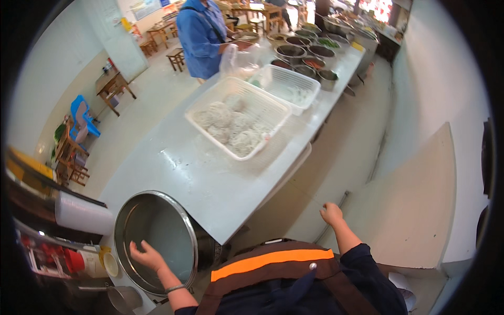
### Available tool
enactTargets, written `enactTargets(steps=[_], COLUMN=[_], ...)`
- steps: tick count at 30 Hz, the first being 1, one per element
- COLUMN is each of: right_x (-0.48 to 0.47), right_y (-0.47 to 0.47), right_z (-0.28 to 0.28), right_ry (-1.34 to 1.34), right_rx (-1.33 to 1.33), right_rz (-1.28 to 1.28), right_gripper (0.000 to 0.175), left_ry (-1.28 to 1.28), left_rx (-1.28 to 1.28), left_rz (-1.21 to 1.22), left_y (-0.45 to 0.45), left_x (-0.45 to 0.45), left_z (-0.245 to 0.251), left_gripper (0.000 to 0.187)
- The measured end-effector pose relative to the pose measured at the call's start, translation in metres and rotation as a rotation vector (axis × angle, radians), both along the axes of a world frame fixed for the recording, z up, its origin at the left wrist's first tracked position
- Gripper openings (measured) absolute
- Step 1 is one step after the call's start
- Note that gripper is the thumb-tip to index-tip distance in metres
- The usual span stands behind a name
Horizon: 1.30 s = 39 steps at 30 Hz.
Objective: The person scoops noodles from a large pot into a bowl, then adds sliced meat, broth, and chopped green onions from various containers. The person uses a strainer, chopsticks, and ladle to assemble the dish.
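My left hand [146, 255] is over the large steel pot [189, 220] of cloudy liquid, its fingers apart and nothing in them. My right hand [331, 213] hangs over the floor at the right of the metal table [204, 197], fingers curled; whether it holds something small cannot be told. Farther along the table stands a white plastic basket [281, 122] with bundles of pale noodles [236, 128]. Behind it a second white basket [311, 94] holds a few pale pieces, with a clear plastic bag [236, 59] beside it.
A person in blue [199, 43] stands at the table's far left side. Several metal pots [290, 53] of food crowd the far end. A steel saucepan [125, 300] lies at lower left, near a red container [74, 260]. A wall [433, 98] bounds the right side.
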State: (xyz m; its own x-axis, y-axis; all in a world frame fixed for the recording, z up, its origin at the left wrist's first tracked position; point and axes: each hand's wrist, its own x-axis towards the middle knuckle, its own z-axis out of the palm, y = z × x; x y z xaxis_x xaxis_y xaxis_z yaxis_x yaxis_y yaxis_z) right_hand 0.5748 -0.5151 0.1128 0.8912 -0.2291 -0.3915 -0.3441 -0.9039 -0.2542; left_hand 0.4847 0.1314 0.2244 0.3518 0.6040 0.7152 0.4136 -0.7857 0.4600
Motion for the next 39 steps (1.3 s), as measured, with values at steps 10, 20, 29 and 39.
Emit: enactTargets(steps=[10,20,29,39], right_x=[0.106,0.207,0.345,0.497], right_y=[-0.095,-0.221,-0.356,-0.583], right_z=[0.020,0.098,0.146,0.157], right_ry=[-0.308,-0.750,-0.844,-0.778], right_rx=[0.536,-0.243,-0.280,-0.266], right_rz=[-0.357,-0.004,-0.064,-0.147], right_gripper=[0.023,0.013,0.031,0.040], left_ry=[0.000,-0.165,0.141,0.272], left_rx=[0.157,-0.558,-0.196,-0.122], left_rz=[-0.671,-1.328,-1.979,-1.874], left_y=[-0.195,-0.495,-0.802,-1.015], left_x=[0.239,0.450,0.573,0.697], left_z=[0.079,0.072,0.060,0.070], left_gripper=[0.036,0.030,0.034,0.036])
